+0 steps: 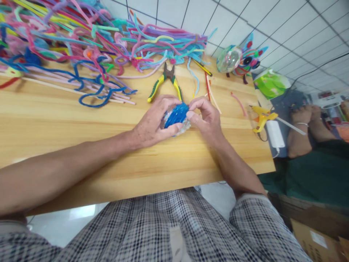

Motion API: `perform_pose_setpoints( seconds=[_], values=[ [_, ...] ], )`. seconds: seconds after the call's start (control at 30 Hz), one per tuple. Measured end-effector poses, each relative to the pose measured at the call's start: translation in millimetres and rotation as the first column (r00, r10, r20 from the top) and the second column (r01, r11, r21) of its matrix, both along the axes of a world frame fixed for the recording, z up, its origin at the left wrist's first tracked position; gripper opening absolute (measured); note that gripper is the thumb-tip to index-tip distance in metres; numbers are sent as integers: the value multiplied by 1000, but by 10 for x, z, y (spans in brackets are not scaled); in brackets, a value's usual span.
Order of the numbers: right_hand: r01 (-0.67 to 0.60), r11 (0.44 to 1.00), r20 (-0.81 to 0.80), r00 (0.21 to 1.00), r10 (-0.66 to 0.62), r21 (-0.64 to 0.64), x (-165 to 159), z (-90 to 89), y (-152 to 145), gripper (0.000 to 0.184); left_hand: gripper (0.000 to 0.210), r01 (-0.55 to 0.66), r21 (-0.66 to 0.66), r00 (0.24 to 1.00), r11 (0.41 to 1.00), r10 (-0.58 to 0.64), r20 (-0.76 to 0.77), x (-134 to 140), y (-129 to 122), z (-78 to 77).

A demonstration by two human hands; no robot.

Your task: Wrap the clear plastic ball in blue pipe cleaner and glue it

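The head view looks forward and down, close above the table (68, 123).

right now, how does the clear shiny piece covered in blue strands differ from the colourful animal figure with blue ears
The clear shiny piece covered in blue strands is held in the left hand, the right hand at its edge; the colourful animal figure with blue ears stands on the wooden table.

The piece's covering looks all blue; the figure mixes red, blue and green.

The piece looks smaller than the figure.

Both have clear, shiny parts.
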State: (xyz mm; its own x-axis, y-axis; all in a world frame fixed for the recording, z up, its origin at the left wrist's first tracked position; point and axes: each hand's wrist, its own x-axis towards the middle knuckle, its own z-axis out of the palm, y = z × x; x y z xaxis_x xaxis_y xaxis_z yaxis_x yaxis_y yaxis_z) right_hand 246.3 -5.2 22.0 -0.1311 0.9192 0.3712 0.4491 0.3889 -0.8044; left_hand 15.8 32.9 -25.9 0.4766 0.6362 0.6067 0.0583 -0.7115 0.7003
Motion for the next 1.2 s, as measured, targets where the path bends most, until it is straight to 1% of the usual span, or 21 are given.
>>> perform_pose_setpoints(
  seconds=[0.1,0.3,0.43,0.57,0.67,0.73,0.87,0.97,1.03,1.1,1.2],
  values=[
    [-6,1000,-28,1000,5,-10,-11,-23,7,44,53,4,-27,1000,1000,-4,-19,-14,-4,19],
    [-24,1000,-88,996,25,11,-6,-85,32,39,49,42,-87,999,995,-42,9,-48,-8,81],
    [-25,1000,-108,994,26,3,-19,-81,24,40,48,40,-120,999,992,-41,-5,-40,-4,121],
    [-20,999,-128,992,16,-32,-37,-60,14,43,49,21,-121,1000,992,-23,-15,-35,-7,127],
    [-46,996,-177,984,32,-78,-23,-55,24,44,47,37,-122,999,992,-38,-9,-54,-16,122],
    [-68,992,-206,977,44,-111,-2,-54,37,44,50,43,-114,999,993,-45,-12,-70,-16,119],
    [-67,989,-228,973,35,-132,28,-45,55,47,61,52,-59,998,997,-54,-29,-80,18,108],
    [-46,990,-208,978,17,-134,17,-38,53,51,60,65,-33,997,997,-66,-32,-71,40,111],
    [-37,990,-193,981,11,-133,-4,-37,45,53,54,68,-70,997,995,-70,-28,-63,31,131],
    [-45,990,-194,981,19,-133,-30,-35,33,53,48,62,-144,997,988,-66,-28,-54,1,166],
    [-65,989,-212,977,35,-136,-56,-29,15,50,46,49,-254,998,966,-56,-22,-40,-54,221]
  ],
)
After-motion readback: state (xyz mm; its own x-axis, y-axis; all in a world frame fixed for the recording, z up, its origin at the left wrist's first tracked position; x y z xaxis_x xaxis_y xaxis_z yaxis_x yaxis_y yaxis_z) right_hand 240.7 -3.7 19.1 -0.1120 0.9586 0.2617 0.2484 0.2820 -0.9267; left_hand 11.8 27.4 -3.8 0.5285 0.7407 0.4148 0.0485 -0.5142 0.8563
